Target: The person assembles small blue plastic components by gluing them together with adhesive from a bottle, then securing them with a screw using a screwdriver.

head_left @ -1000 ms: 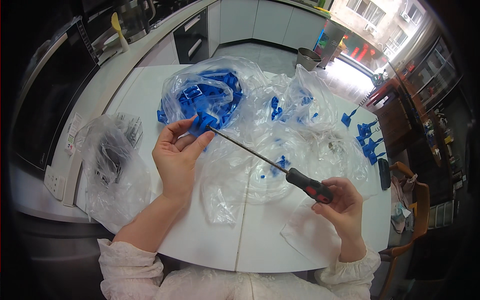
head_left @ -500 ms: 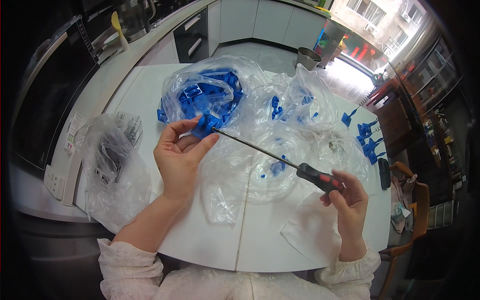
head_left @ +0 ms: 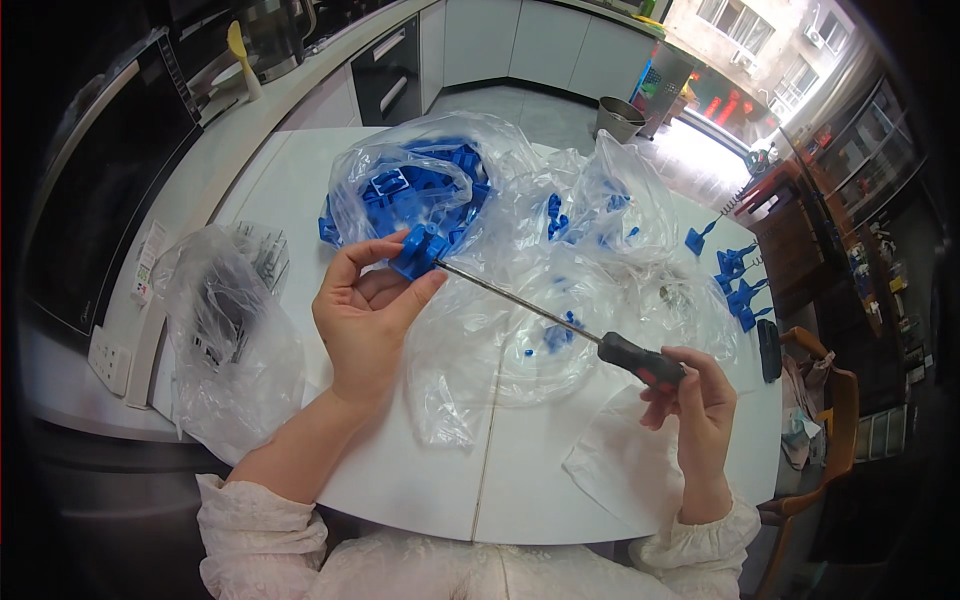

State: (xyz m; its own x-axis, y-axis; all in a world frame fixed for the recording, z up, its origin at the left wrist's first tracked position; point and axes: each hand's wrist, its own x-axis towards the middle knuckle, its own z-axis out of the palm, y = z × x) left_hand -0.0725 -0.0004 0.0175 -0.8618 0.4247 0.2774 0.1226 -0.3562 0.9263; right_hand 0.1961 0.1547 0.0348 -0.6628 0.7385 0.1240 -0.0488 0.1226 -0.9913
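Two bare forearms are seen entering from the lower edge. A long-sleeved garment in a pale, cream-white fabric is worn, with a fine dotted or textured pattern across it. The left sleeve point(head_left: 262, 530) is pushed up the forearm and bunched in loose folds. The right sleeve point(head_left: 705, 545) is gathered into a ruffled cuff at the wrist. The left hand point(head_left: 368, 310) and the right hand point(head_left: 695, 395) are uncovered; no gloves, rings or watch can be made out.

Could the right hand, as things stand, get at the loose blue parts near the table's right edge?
Probably not freely: the right hand is shut on the screwdriver, whose tip meets the blue part in the left hand. The loose blue parts lie uncovered nearby.
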